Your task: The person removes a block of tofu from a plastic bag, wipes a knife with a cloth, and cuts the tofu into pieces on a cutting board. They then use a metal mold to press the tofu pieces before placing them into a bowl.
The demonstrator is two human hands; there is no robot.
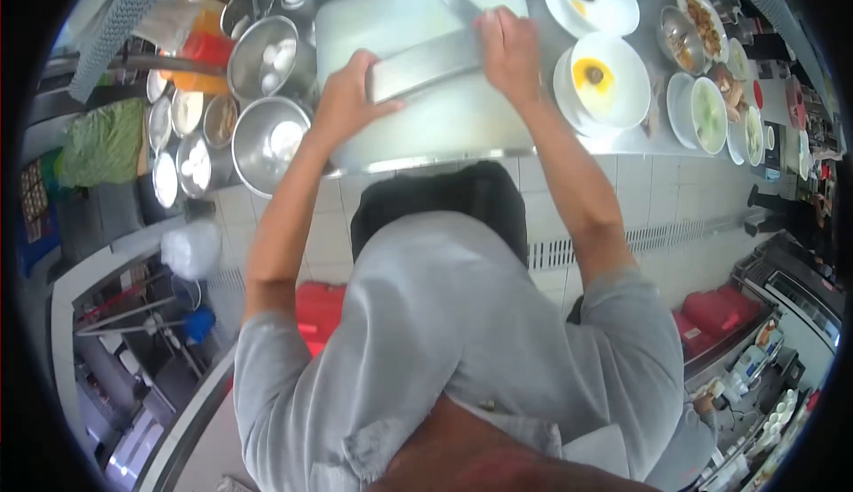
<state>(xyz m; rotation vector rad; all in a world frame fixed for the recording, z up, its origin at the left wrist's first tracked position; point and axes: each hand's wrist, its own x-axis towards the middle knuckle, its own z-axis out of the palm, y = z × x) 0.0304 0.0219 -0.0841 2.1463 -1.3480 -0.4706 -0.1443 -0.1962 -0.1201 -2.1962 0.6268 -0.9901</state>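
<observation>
Both of my hands are over a pale cutting board (418,141) on the steel counter. Between them lies a long, flat, grey metal-looking slab (426,65), slanting up to the right. My left hand (348,101) is closed on its left end, thumb along the near edge. My right hand (512,56) is closed at the slab's other end, its fingers curled. From these fingers a narrow knife blade (457,1) points up and left over the board; its handle is hidden in the hand. I cannot tell whether the right hand also grips the slab.
Left of the board stand a steel bowl with white eggs (258,61) and another steel bowl (253,150) with something white. At right is a white bowl (626,74) holding a yellow and brown food. Further right are several dishes of food. A green leafy bundle (105,144) lies far left.
</observation>
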